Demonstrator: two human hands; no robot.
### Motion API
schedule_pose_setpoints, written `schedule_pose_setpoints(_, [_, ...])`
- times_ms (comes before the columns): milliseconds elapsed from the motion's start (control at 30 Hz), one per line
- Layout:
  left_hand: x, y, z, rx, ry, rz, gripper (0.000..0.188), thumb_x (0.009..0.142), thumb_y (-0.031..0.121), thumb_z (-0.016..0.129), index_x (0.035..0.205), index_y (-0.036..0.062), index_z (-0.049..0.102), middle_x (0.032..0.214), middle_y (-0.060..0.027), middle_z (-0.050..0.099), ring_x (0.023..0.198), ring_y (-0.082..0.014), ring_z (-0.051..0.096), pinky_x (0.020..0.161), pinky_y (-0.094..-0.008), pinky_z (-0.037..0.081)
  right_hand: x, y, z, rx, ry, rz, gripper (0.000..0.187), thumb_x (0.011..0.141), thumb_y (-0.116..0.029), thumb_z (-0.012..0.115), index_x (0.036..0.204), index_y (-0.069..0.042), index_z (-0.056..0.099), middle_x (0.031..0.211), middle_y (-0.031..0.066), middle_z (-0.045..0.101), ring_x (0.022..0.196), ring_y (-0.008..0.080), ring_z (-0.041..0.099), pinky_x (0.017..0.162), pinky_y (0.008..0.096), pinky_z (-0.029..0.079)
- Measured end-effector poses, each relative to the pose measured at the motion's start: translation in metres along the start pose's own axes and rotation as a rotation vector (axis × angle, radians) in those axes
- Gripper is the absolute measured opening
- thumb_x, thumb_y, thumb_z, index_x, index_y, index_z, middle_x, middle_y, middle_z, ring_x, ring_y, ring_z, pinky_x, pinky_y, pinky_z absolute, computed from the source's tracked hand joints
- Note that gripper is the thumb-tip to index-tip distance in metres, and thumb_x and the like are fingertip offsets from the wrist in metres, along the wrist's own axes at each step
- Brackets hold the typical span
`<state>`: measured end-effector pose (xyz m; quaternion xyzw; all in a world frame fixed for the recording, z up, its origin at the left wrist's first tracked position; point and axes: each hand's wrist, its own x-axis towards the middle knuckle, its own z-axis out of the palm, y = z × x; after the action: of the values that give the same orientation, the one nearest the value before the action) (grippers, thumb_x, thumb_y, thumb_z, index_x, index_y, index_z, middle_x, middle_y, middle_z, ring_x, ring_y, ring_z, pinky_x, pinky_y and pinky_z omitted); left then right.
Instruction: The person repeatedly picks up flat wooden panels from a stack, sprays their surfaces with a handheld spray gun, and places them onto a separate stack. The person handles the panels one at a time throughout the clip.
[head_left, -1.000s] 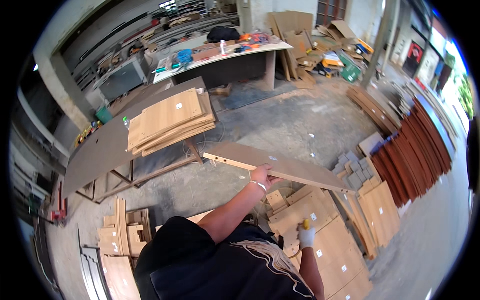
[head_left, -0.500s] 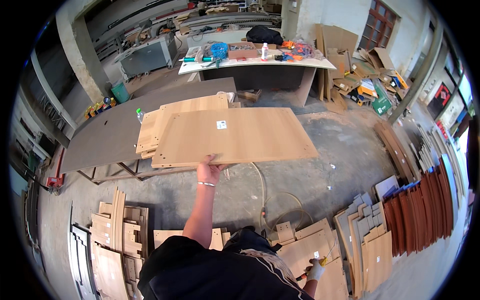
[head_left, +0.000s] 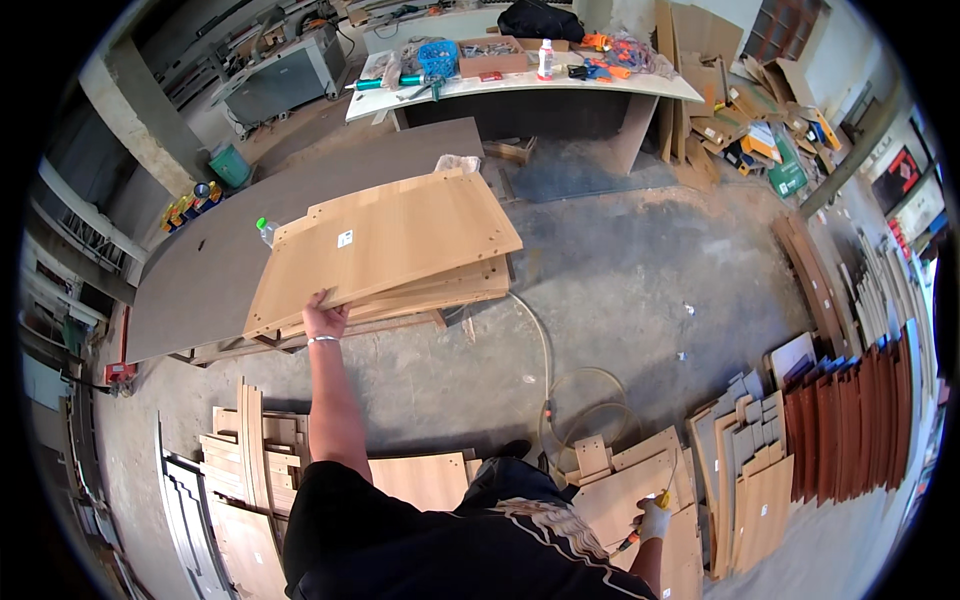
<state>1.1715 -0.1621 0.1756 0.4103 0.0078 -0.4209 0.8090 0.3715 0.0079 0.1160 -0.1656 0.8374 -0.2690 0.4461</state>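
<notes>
My left hand [head_left: 326, 318] grips the near edge of a light wood-coloured panel [head_left: 400, 235], its thumb on top. The panel is tilted over a stack of similar panels [head_left: 440, 290] on a low, dark table. It has small holes near its ends and a white label on its face. My right hand [head_left: 654, 520], in a pale glove, is low at my right side, closed round a screwdriver [head_left: 664, 498] with a yellow and orange-black handle. A thin shaft points up from it, in front of panels standing on the floor.
The dark tabletop [head_left: 200, 285] carries a green-capped bottle [head_left: 266, 230]. Behind stands a white workbench [head_left: 470, 100] with tools and boxes. Stacked boards [head_left: 250, 540] stand at lower left, reddish-brown boards [head_left: 850, 425] at right. A hose [head_left: 548, 365] coils on the floor. Cardboard [head_left: 740, 120] is heaped at back right.
My left hand has carried the panel leftward, from over the floor to above the stack. My right hand still holds the screwdriver low at my side. The whole view has shifted slightly.
</notes>
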Motion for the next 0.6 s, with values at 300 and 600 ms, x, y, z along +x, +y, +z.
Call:
schedule_pose_setpoints(300, [0.037, -0.052, -0.042, 0.723, 0.254, -0.475, 0.029, 0.094, 0.031, 0.056, 0.098, 0.0028, 0.050, 0.101, -0.0193, 0.063, 0.099, -0.0334, 0.064, 0.084, -0.0508, 0.055, 0.006, 0.036, -0.027, 0.175, 0.129, -0.014, 0.007, 0.074, -0.010, 0.064, 0.079, -0.004, 0.064, 0.059, 0.0073, 0.059, 0.036, 0.0191, 0.051, 0.036, 0.0318, 0.043])
schedule_pose_setpoints(600, [0.048, -0.096, 0.022, 0.282, 0.257, -0.287, 0.038, 0.098, 0.022, 0.046, 0.122, -0.0072, 0.045, 0.115, -0.0255, 0.057, 0.098, -0.0394, 0.063, 0.081, -0.0489, 0.058, -0.040, 0.136, -0.052, 0.260, 0.276, 0.190, 0.006, 0.080, -0.007, 0.060, 0.084, -0.004, 0.063, 0.067, 0.0075, 0.063, 0.038, 0.0169, 0.052, 0.035, 0.0307, 0.043])
